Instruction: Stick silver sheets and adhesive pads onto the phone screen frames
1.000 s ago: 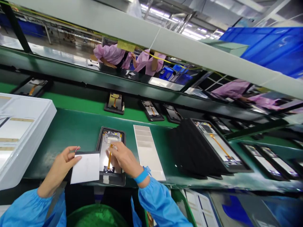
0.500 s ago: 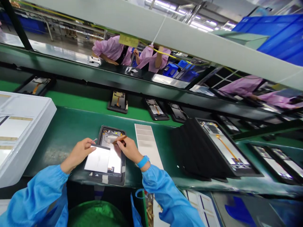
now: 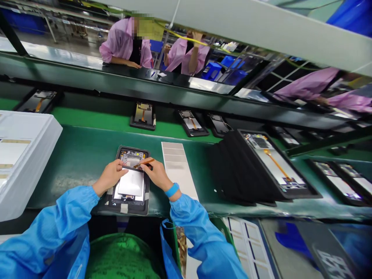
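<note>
1. Fingers of left hand (image 3: 112, 176) pinch the corner of sheet (image 3: 131, 183), which lies flat on tablet (image 3: 132, 155).
2. Fingers of right hand (image 3: 157, 175) pinch cable (image 3: 145, 162), raised over the sheet's far edge.
3. Tablet rests on bench (image 3: 78, 155).

place: electronics assembly factory | evidence: green conveyor belt (image 3: 87, 121) carrying tablet frames (image 3: 143, 115); gowned workers (image 3: 124, 42) opposite

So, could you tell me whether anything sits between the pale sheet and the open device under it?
Nothing visible does. The sheet lies flat on the device, the left hand at its top left corner. The right hand pinches the orange cable up beyond the sheet's top edge, clear of it.
</note>
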Demonstrator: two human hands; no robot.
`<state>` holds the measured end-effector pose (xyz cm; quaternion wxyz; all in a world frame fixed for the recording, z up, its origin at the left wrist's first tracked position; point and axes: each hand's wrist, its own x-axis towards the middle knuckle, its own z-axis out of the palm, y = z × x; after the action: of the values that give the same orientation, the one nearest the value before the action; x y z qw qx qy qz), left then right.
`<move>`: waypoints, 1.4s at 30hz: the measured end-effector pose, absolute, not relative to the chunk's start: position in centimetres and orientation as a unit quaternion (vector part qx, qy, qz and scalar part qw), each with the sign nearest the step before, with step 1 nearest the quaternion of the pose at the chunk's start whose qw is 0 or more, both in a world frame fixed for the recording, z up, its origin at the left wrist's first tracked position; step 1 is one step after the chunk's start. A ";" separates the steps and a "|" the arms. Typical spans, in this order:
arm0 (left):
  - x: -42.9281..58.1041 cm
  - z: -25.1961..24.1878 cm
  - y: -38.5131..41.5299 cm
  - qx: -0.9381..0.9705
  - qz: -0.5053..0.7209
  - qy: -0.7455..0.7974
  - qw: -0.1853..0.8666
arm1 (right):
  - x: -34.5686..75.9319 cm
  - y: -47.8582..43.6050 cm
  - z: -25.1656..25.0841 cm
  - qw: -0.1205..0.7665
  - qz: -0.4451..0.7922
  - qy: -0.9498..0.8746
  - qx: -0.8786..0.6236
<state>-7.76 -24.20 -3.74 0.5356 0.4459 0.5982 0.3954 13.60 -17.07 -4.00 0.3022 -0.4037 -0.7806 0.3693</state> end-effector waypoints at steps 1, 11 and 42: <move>-7.7 -3.6 -24.2 0.443 0.397 0.599 0.536 | 13.6 -17.2 -3.9 0.302 0.369 -0.781 -0.403; -7.5 -3.5 -24.3 0.438 0.402 0.606 0.529 | 13.5 -18.3 -3.8 0.282 0.349 -0.805 -0.388; -8.6 -7.5 -27.0 0.609 0.255 0.731 0.174 | 13.9 -23.8 -5.4 0.190 0.186 -0.825 -0.498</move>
<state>-8.60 -27.05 -7.52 0.1741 0.6090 0.7306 0.2551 13.94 -23.84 -5.38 0.1899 -0.4984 -0.8251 0.1863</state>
